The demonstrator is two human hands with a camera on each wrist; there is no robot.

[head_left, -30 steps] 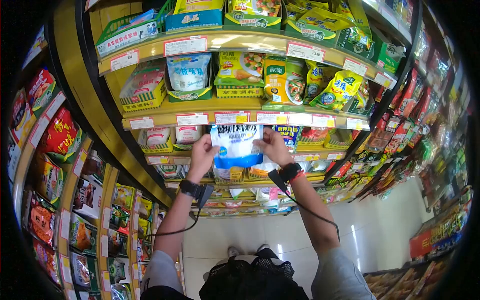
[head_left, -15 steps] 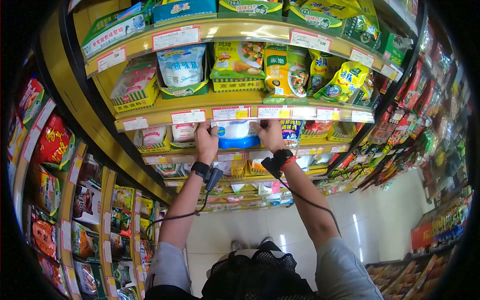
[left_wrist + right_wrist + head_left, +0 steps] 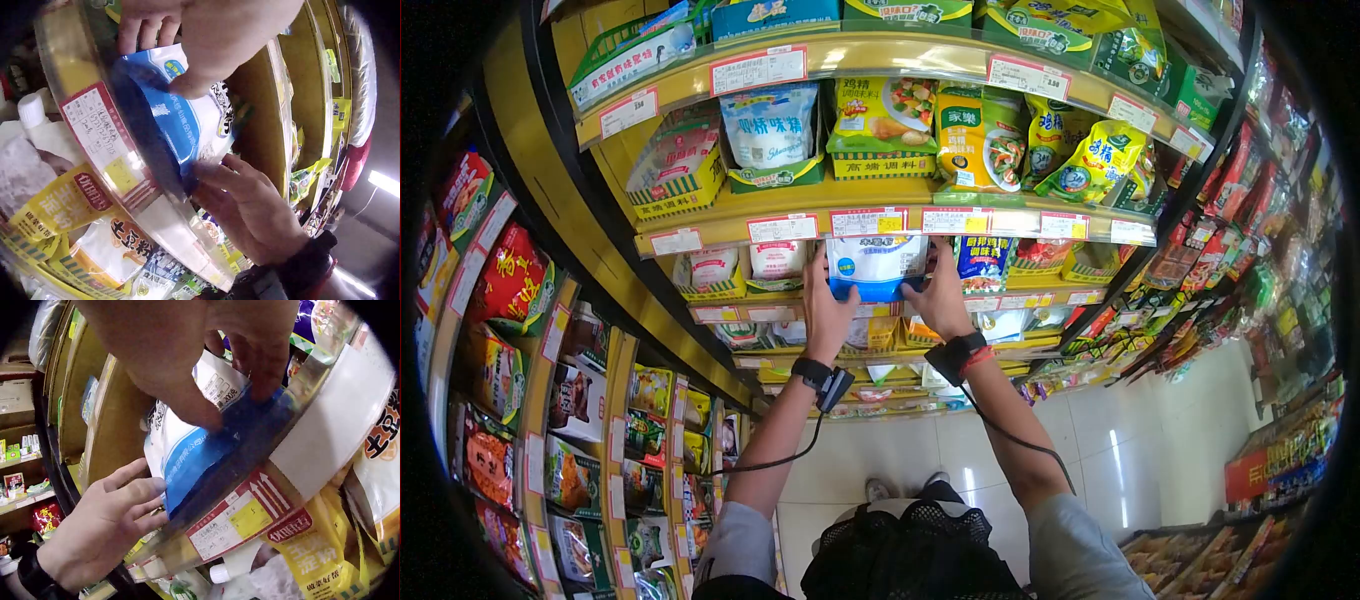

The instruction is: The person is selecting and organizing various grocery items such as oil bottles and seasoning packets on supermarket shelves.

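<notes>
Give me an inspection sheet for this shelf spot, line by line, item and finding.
Surface: yellow shelf, tagged along its edge.
Job's things: white-and-blue bag stands on the shelf, between the hands.
Clutter: white packets left of it, blue packet right.
Hands: left hand and right hand touch the bag's sides with straight fingers.
Cables: black cables run from both wrists.
Surroundings: packed shelves, pale tiled floor.

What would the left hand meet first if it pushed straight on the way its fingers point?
Probably the white-and-blue bag, which the left hand touches; what lies behind it is hidden.
</notes>
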